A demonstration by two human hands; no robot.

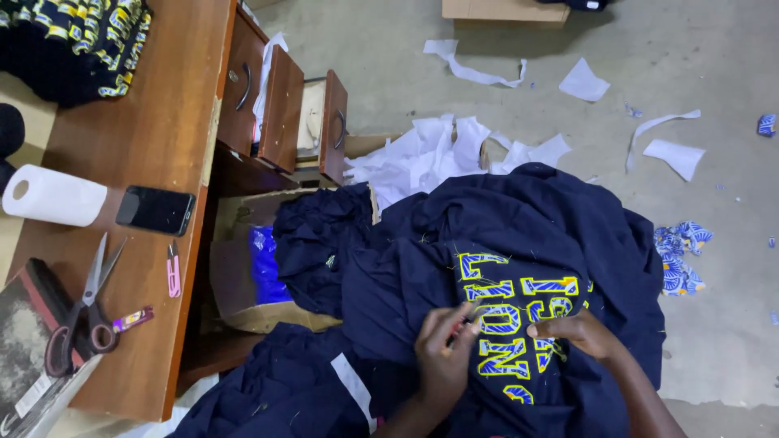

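Wooden desk [154,138] as landmark. On it: paper roll [53,195], black phone [155,210], scissors [81,312], pink clipper [173,270]. Its drawers [284,105] hang open. Just beside it, cardboard box [243,268]. Farther out, white paper scraps [584,81] on floor.

Scissors [81,312], phone [155,210] on desk [154,122]; garment [519,268] right of desk.

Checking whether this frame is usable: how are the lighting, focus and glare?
Head view: even, soft light with faint shadows; the dark garment keeps little fold detail; left hand and right hand are slightly soft; mild sheen on the phone; desk edges lean from the wide lens.
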